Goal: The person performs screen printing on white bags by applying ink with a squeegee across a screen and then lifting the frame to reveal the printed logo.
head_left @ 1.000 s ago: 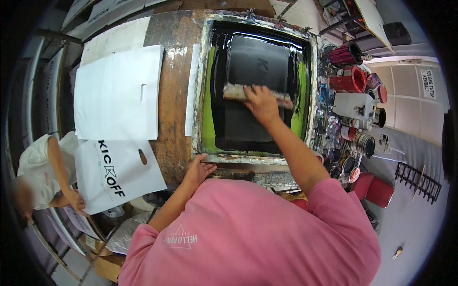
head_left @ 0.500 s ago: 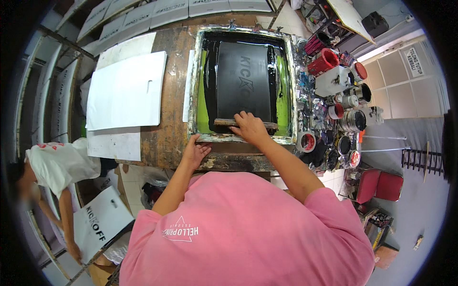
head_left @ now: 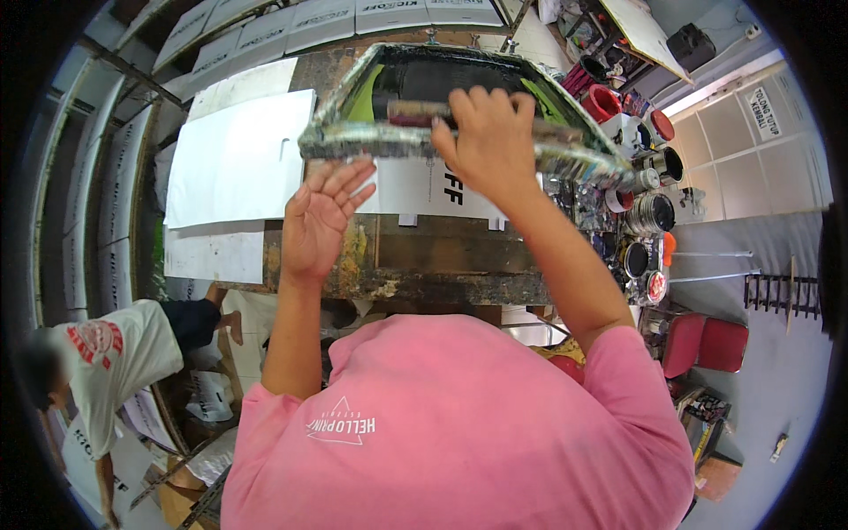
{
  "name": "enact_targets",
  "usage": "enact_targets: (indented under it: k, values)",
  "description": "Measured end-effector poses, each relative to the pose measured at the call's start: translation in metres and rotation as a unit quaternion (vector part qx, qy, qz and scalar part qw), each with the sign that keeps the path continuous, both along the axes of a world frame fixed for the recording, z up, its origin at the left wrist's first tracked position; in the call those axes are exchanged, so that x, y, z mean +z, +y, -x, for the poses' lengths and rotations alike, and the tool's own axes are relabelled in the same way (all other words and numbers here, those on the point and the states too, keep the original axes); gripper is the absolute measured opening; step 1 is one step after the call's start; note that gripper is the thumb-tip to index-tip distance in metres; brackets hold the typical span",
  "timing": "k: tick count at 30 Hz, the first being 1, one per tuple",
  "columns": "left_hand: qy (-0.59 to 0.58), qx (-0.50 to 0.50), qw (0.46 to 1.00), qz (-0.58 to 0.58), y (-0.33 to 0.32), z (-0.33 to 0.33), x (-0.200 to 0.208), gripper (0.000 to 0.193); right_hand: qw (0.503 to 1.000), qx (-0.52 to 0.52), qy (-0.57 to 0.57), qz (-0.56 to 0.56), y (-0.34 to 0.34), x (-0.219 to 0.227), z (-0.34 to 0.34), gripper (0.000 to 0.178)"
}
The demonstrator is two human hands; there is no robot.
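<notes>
The screen-printing frame [head_left: 375,141] is tilted, its near edge raised off the wooden table [head_left: 349,256] and its far edge by the clamps. Green mesh and black ink show inside. My right hand [head_left: 490,146] is closed over the wooden squeegee [head_left: 415,112] at the frame's near rim; whether it also grips the rim, I cannot tell. Palm up and fingers outstretched, my left hand [head_left: 316,225] is just below the frame's near left corner, its fingertips at the edge. Under the frame lies a white sheet [head_left: 405,190] with black print, partly hidden.
White sheets [head_left: 238,163] are stacked on the table's left. Ink tins and tubs [head_left: 652,214] crowd the right side. At lower left, a person in a white shirt [head_left: 132,344] bends near printed white pieces. Racks [head_left: 106,177] stand at left, a red chair [head_left: 707,343] at right.
The frame's near edge has swung up from the table, uncovering the printed sheet. My right hand rose with the squeegee; my left hand turned palm up. The co-worker has shifted at left.
</notes>
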State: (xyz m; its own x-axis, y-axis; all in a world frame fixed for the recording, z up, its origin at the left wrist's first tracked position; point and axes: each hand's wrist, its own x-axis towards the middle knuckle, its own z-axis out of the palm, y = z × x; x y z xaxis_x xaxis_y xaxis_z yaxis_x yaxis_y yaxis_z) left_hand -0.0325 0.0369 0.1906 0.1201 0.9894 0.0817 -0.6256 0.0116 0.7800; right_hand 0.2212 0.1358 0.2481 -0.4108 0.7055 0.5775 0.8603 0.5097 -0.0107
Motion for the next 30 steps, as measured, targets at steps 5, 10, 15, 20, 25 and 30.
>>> enact_targets:
  k: [5,10,15,20,25,30]
  values:
    - [0.526,0.103,0.843,-0.029,0.042,0.015,-0.069,0.083,0.997,0.017,0.029,-0.070,0.042,0.029,0.004,0.034]
    - [0.864,0.026,0.497,0.073,0.002,-0.007,-0.188,0.104,0.999,-0.002,0.028,-0.034,0.061,0.054,0.005,0.034]
    - [0.874,0.044,0.479,0.073,-0.005,-0.032,-0.220,0.111,0.999,-0.008,0.043,0.028,0.079,0.089,0.008,0.039]
    - [0.885,0.020,0.459,0.071,0.001,-0.040,-0.205,0.116,0.997,-0.003,0.060,0.040,0.081,0.094,0.006,0.039]
    - [0.805,0.068,0.589,0.039,0.017,-0.039,-0.178,0.101,0.999,-0.012,0.027,-0.021,0.078,0.078,0.007,0.040]
    - [0.576,0.261,0.774,-0.033,0.078,-0.048,-0.101,0.046,0.999,-0.003,0.034,-0.020,0.079,0.074,0.003,0.041]
